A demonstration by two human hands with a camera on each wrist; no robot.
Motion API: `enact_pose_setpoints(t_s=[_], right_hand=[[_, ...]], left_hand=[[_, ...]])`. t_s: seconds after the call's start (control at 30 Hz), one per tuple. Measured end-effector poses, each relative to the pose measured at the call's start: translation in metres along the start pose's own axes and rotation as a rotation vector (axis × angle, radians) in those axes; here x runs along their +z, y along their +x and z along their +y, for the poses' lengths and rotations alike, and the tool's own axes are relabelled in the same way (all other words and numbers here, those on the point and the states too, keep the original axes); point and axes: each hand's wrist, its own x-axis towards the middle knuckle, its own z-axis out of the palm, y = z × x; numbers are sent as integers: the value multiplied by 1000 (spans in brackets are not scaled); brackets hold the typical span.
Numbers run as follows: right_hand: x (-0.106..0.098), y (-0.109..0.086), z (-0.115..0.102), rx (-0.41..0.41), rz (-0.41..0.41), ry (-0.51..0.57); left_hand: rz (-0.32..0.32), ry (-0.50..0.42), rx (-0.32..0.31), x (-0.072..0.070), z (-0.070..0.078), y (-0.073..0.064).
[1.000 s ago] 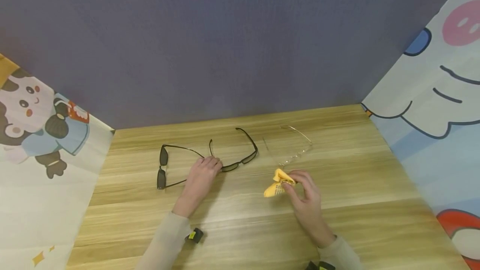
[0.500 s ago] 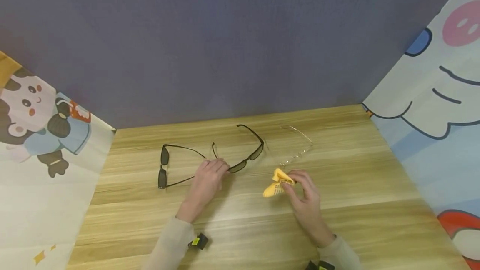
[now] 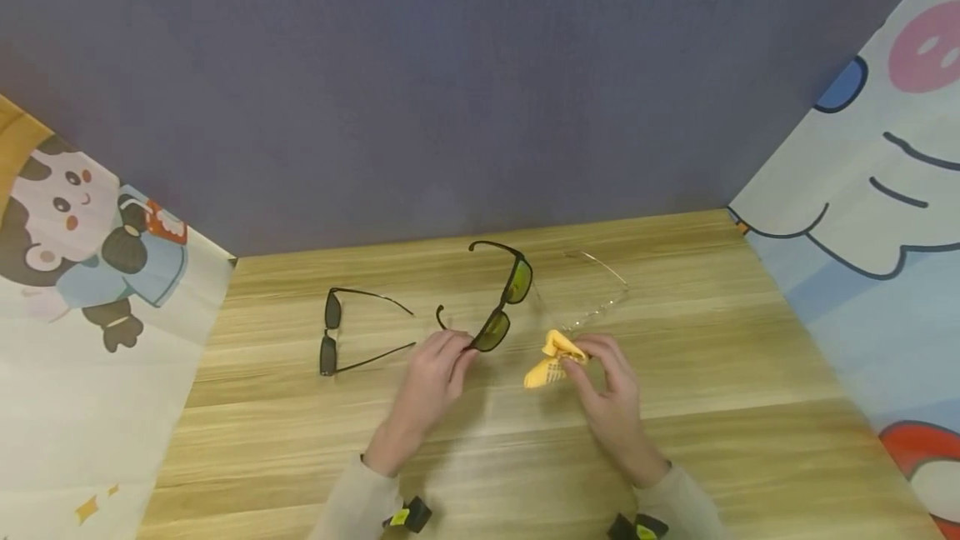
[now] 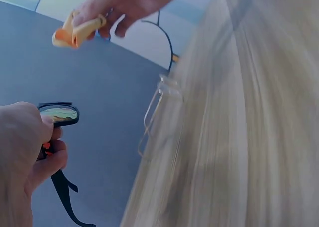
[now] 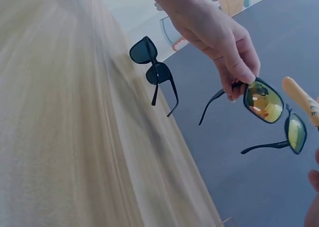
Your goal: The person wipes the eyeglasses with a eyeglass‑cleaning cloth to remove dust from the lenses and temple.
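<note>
Between left thumb and fingers, the left hand (image 3: 429,382) pinches the near corner of black-framed sunglasses (image 3: 495,329) with yellow-green lenses. They are raised off the table, temples unfolded, as the right wrist view shows with the sunglasses (image 5: 264,101) beside the cloth. A folded yellow cloth (image 3: 546,372) with printed marks is pinched by the right hand (image 3: 611,394), a short way right of the sunglasses. In the left wrist view the cloth (image 4: 75,33) hangs clear of the lens.
Dark sunglasses (image 3: 328,336) lie unfolded on the wooden table (image 3: 480,448) at left. Thin-framed clear glasses (image 3: 592,315) lie just beyond the right hand. A grey panel (image 3: 480,107) rises behind the table, with printed panels at both sides.
The left hand has lifted the black-framed sunglasses off the table and moved right with them. Their lenses have turned toward the right hand. The right hand and cloth have barely moved.
</note>
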Motion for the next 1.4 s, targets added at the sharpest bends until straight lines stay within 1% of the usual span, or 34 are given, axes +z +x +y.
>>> enact_pose_setpoints(t_s=[0.13, 0.23, 0.33, 0.43, 0.6, 0.67, 0.83, 0.93, 1.1, 1.17, 1.3, 1.4], right_hand=[[2, 6, -2, -9, 4, 2], [5, 12, -2, -34, 14, 16], [8, 19, -3, -71, 14, 25], [14, 28, -4, -122, -1, 7], [26, 40, -10, -218, -57, -59], [31, 43, -13, -248, -90, -106], [39, 43, -15, -295, -174, -247], [41, 42, -15, -320, -200, -299], [42, 42, -15, -380, -207, -343], [42, 41, -16, -426, -217, -360], [42, 35, -20, -538, -277, -393], [43, 30, -22, -563, -318, -380]], left_hand=[[15, -95, -49, 1, 9, -3], [35, -148, -73, 3, 14, -5], [62, -188, -77, 5, 18, -7], [80, -225, -83, 7, 22, -7], [104, -258, -70, 10, 29, -8], [108, -273, -64, 11, 32, -8], [123, -297, -68, 11, 35, -10], [133, -291, -80, 10, 37, -10], [134, -295, -92, 8, 39, -9], [134, -303, -97, 7, 39, -8], [141, -321, -128, 5, 39, -9], [156, -322, -131, 5, 39, -10]])
